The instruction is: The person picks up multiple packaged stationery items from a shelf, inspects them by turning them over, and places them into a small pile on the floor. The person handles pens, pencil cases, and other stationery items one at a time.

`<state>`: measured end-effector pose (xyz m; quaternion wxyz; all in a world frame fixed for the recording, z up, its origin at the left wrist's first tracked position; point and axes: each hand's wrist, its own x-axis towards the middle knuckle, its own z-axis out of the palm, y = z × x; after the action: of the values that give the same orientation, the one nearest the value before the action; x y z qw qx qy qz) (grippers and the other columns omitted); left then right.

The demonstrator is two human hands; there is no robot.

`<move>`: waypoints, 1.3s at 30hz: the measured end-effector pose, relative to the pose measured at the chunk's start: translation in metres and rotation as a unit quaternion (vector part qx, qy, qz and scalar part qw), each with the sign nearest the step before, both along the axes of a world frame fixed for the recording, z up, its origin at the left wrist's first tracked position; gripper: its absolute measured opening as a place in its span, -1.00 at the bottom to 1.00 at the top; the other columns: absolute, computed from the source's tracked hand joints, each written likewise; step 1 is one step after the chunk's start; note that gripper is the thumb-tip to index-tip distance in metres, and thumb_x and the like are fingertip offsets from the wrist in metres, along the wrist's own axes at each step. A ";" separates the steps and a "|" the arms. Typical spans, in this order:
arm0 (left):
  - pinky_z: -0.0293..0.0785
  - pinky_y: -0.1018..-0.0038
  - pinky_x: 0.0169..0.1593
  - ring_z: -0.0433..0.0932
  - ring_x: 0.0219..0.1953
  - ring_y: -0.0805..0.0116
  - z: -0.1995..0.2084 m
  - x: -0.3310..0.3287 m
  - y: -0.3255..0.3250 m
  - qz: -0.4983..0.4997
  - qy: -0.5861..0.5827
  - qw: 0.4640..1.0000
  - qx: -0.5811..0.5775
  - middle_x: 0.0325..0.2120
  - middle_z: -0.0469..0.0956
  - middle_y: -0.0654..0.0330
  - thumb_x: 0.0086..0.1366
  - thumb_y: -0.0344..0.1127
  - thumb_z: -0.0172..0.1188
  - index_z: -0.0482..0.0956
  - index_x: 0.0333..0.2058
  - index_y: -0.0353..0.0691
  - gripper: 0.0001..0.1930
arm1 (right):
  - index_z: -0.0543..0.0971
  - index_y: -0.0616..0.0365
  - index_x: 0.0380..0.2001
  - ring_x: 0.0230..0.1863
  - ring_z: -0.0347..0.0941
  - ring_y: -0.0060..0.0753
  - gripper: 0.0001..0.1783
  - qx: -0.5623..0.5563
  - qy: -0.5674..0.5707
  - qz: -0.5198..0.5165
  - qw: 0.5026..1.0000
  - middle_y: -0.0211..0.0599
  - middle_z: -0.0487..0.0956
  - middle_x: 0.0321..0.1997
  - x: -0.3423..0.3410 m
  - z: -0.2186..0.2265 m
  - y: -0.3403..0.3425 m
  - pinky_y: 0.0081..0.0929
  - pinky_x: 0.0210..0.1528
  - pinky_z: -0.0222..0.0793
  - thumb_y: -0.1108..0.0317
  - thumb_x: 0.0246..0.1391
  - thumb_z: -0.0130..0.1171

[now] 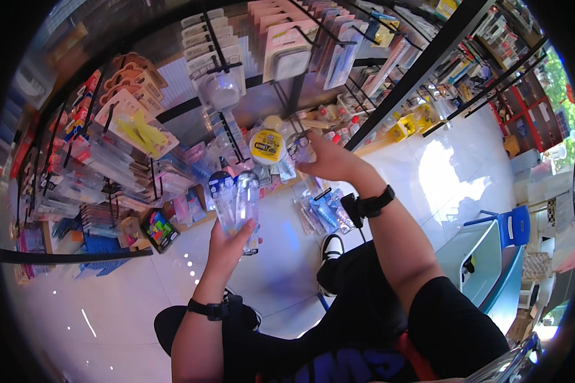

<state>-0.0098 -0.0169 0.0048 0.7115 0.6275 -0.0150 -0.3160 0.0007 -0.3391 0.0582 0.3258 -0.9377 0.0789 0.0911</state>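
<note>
My left hand (225,247) is closed around the lower part of some clear blister packs (235,201) with dark blue tops, held upright in front of the rack. What is inside them is hard to make out. Farther up and to the right, my right hand (338,163) reaches to the rack, its thumb and fingers on either side of a small clear package (299,148). Just left of that package hangs a round yellow-and-white pack (266,147). Strips of hanging packs (227,134) dangle from a black hook above my left hand.
Hooks around me carry carded goods, among them a card with a yellow-green item (140,131) and pink-and-white packs (287,54). Small bags (326,210) lie on the floor by my shoe. A blue chair (514,226) and a pale bin (469,262) stand at right.
</note>
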 end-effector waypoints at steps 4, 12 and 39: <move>0.72 0.35 -0.15 0.69 -0.18 0.35 0.001 0.000 -0.002 -0.004 0.001 1.000 0.004 -0.11 0.66 0.14 0.46 -0.28 0.36 0.45 0.16 -0.31 -0.58 | 0.23 0.44 0.45 0.37 0.46 0.19 0.02 0.006 0.015 0.026 1.000 0.36 0.51 0.31 -0.004 0.000 -0.006 -0.21 0.37 0.37 -0.02 0.15 0.41; 0.75 0.34 -0.16 0.72 -0.18 0.27 -0.002 -0.001 0.000 0.001 0.007 1.000 0.006 -0.10 0.67 0.12 0.46 -0.27 0.35 0.44 0.16 -0.29 -0.58 | 0.15 0.13 0.53 0.01 0.53 -0.57 -0.13 0.432 -0.152 0.003 0.889 -0.32 0.66 0.01 0.003 0.035 -0.022 -0.52 0.06 0.43 0.43 0.24 0.31; 0.79 0.27 -0.14 0.70 -0.08 0.25 0.007 -0.001 0.004 -0.003 0.017 1.000 -0.002 -0.04 0.64 0.09 0.46 -0.25 0.36 0.44 0.17 -0.30 -0.56 | 0.24 0.15 0.38 -0.22 0.38 -0.72 -0.35 0.320 -0.626 -0.235 0.671 -0.46 0.46 -0.14 0.041 0.075 0.001 -0.71 -0.24 0.30 0.45 0.34 0.30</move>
<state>-0.0112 -0.0127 0.0123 0.7119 0.6205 -0.0050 -0.3288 0.0421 -0.3380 0.1336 0.5893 -0.5640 0.0400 -0.5771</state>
